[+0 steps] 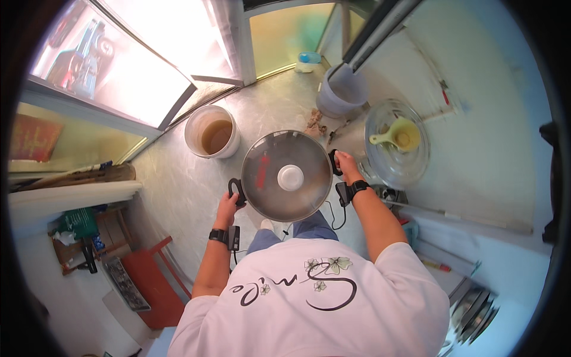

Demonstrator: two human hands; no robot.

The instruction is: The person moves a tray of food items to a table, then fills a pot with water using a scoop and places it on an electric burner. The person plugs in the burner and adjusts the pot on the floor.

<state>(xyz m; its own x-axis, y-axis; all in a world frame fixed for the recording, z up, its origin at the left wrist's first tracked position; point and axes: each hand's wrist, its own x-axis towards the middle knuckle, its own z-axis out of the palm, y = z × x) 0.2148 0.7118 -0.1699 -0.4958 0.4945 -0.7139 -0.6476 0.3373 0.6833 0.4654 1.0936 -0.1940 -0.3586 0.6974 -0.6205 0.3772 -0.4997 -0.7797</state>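
A wide cooking pot with a glass lid (287, 203) is held out before my body, above the floor. My left hand (228, 209) grips the black loop handle (237, 191) on its left side. Around the opposite handle (334, 161) my right hand (347, 166) is closed. A round white knob (290, 177) sits in the middle of the lid. Steam or glare clouds the glass, so what is inside cannot be made out. A red streak, perhaps a reflection, shows on the lid.
Ahead on the left stands a white bucket (194, 134) of brownish liquid. A pale bucket (342, 96) is at the back. To the right, a yellow dipper (403, 135) rests on a large round clear cover (379, 169). A red wooden bench (154, 290) stands left; glass doors (134, 89) lie ahead.
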